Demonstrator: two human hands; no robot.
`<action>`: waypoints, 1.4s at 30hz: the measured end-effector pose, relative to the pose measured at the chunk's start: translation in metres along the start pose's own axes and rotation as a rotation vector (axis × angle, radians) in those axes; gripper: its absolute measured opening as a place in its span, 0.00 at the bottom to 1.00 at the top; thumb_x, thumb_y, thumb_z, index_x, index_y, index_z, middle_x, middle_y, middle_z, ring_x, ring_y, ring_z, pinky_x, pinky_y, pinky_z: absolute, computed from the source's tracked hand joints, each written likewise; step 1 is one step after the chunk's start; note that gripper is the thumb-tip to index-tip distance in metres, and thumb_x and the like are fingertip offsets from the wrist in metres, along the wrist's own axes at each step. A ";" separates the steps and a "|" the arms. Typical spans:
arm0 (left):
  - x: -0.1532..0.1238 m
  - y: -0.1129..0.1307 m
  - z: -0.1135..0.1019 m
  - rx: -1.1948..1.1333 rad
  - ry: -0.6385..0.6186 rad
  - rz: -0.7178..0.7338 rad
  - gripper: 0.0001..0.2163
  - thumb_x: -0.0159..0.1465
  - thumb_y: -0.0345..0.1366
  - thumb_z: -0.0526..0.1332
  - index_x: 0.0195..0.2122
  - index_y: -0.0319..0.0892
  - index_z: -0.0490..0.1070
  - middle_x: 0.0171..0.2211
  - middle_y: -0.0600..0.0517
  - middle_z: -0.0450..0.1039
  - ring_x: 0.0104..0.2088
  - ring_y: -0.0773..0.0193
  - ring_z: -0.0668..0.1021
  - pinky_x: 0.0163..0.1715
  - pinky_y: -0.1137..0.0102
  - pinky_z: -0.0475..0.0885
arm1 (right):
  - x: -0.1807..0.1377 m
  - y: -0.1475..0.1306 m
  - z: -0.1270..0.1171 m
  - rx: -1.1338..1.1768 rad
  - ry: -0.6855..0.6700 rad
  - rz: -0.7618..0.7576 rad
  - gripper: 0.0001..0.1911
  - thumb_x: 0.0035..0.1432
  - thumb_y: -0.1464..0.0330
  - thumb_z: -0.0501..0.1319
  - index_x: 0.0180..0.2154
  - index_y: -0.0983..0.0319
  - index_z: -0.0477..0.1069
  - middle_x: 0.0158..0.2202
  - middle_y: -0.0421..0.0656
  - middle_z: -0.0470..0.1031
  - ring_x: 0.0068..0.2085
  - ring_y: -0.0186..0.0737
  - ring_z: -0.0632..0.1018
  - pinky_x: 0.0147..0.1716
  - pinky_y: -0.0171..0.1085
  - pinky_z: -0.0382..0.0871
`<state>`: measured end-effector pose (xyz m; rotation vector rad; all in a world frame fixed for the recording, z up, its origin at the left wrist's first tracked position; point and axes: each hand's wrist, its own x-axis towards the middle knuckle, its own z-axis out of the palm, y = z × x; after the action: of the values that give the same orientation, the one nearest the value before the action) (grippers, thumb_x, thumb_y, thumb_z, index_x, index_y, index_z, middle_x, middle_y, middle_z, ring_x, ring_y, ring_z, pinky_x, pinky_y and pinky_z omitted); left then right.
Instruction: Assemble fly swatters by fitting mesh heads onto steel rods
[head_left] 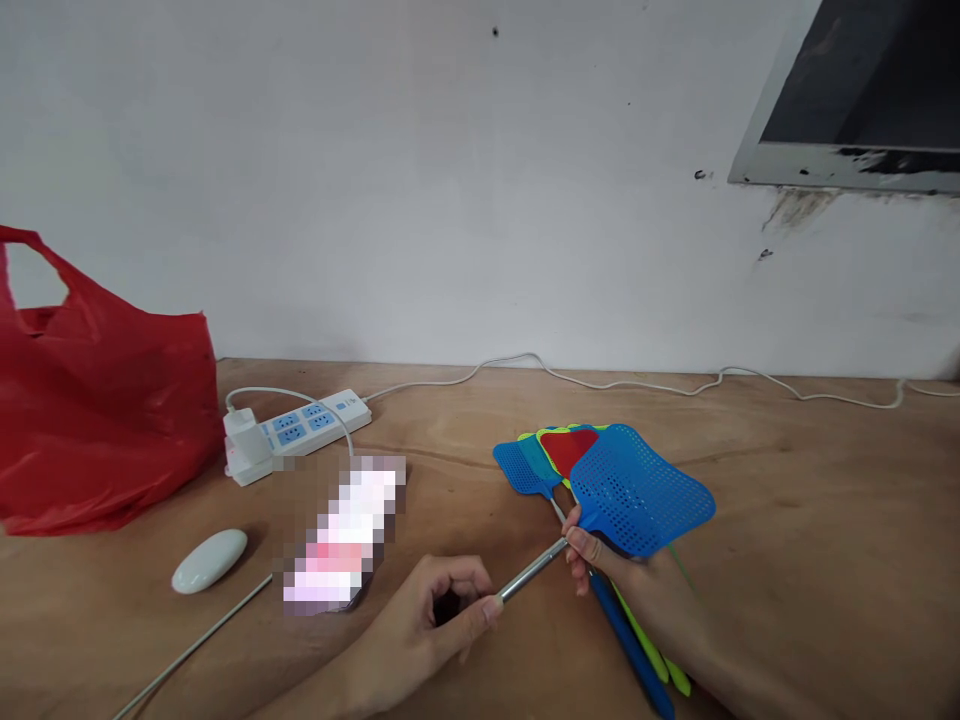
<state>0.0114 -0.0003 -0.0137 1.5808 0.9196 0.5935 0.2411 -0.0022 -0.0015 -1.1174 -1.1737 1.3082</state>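
Note:
Between my two hands is a blue fly swatter [641,490] with a perforated head and a silver metal rod. My left hand [431,620] pinches the rod's lower end between thumb and fingers; whatever lies inside that palm is hidden. Close under the head, my right hand [637,585] grips the neck of the same swatter. Behind and below it, more fly swatters lie in a pile on the table, with a smaller blue head [520,470] and a red head [568,453] showing. Their blue handle [628,640] and green handles [654,652] stick out under my right wrist.
A blurred, lit phone [345,540] lies left of my hands, near a white oval object [210,561]. Behind them is a power strip [300,430] with a plugged-in charger [247,440]. A red plastic bag [112,400] stands far left. A white cable [615,386] runs along the wall.

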 end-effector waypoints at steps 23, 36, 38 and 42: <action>0.003 -0.005 -0.005 -0.017 0.003 0.017 0.25 0.63 0.61 0.59 0.28 0.40 0.66 0.21 0.59 0.61 0.20 0.72 0.65 0.22 0.75 0.59 | 0.010 -0.006 -0.009 0.289 0.145 0.045 0.20 0.45 0.54 0.75 0.32 0.62 0.78 0.24 0.41 0.76 0.23 0.35 0.73 0.20 0.32 0.69; 0.000 -0.002 -0.014 -0.065 -0.069 -0.088 0.23 0.61 0.60 0.62 0.35 0.43 0.64 0.21 0.62 0.59 0.19 0.72 0.64 0.17 0.78 0.63 | 0.013 -0.014 -0.011 0.410 0.388 -0.024 0.21 0.36 0.58 0.78 0.24 0.60 0.71 0.21 0.40 0.76 0.21 0.32 0.71 0.16 0.28 0.65; -0.002 -0.003 -0.014 0.014 -0.058 -0.080 0.22 0.63 0.59 0.59 0.34 0.42 0.66 0.23 0.60 0.59 0.20 0.72 0.64 0.17 0.78 0.61 | 0.013 -0.014 -0.011 0.418 0.402 -0.012 0.21 0.37 0.57 0.77 0.24 0.60 0.70 0.21 0.39 0.75 0.20 0.32 0.71 0.15 0.28 0.64; -0.006 -0.002 -0.012 0.247 0.025 -0.003 0.21 0.68 0.56 0.54 0.35 0.42 0.70 0.27 0.57 0.62 0.26 0.68 0.68 0.24 0.75 0.64 | 0.014 -0.014 -0.011 0.413 0.410 -0.045 0.22 0.43 0.55 0.75 0.23 0.60 0.66 0.17 0.35 0.69 0.17 0.29 0.65 0.13 0.27 0.57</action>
<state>-0.0023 0.0020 -0.0127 1.7950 1.0449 0.5128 0.2525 0.0123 0.0109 -0.9834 -0.5899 1.1488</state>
